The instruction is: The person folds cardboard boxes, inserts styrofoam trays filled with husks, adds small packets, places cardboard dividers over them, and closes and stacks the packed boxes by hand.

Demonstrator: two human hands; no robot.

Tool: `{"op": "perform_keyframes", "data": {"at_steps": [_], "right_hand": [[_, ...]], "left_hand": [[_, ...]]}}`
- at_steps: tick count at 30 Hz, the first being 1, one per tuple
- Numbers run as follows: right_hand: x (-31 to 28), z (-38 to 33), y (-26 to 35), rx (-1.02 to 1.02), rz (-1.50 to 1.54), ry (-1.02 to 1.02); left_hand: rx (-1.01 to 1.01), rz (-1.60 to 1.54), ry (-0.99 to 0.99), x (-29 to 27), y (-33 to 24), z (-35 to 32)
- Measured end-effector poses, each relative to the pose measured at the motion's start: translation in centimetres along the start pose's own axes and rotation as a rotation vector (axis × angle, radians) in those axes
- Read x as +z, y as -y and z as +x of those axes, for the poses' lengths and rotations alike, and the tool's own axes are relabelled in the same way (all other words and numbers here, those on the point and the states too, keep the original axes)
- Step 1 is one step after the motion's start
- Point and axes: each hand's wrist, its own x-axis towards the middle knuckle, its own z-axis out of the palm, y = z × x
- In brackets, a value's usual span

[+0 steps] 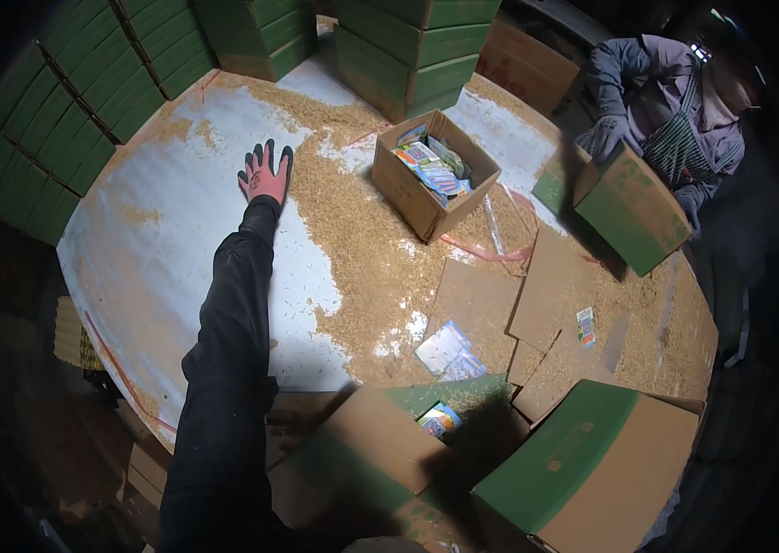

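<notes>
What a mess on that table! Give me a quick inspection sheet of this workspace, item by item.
Surface: pale table, spread with tan husk-like litter.
Job's things: open cardboard box of colourful packets; loose packets further down.
Clutter: flattened cardboard sheets, a red strap, green-and-brown boxes at the near edge.
Hands: left hand, in a red-and-black glove, flat on the table, fingers spread; right hand not in view.
Cables: nothing seen.
Surroundings: stacked green boxes; another person handling a box.
</notes>
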Motion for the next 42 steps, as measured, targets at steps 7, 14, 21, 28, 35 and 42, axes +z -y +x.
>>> {"op": "perform_keyframes", "data": {"at_steps": [7, 14, 21, 28, 35, 42], "right_hand": [[-1.3, 0.1, 0.3, -0.012, 0.014, -0.12], [-3.9, 1.2, -1.3, -0.163, 0.069, -0.062], [-1.9, 3.9, 2.0, -0.979, -0.794, -0.262], [22.8, 8.5, 13.4, -0.478, 0.181, 0.57], [34.5, 19.0, 10.9, -0.473, 0.333, 0.655], [23.3, -0.7, 15.7, -1.387, -0.586, 0.086]], "left_hand": [[0.453, -0.331, 0.293, 2.5, -11.1, -17.4], [0.887, -0.327, 1.191, 2.0, -22.4, -37.3], [0.713, -0.516, 0.446, -4.2, -20.6, -28.9], [0.336, -0.037, 0.888, -20.4, -5.1, -35.3], [0.403, -0.003, 0.891, -21.1, -4.6, -39.6], [0.044, -0.694, 0.977, -24.1, -4.6, -38.2]]}}
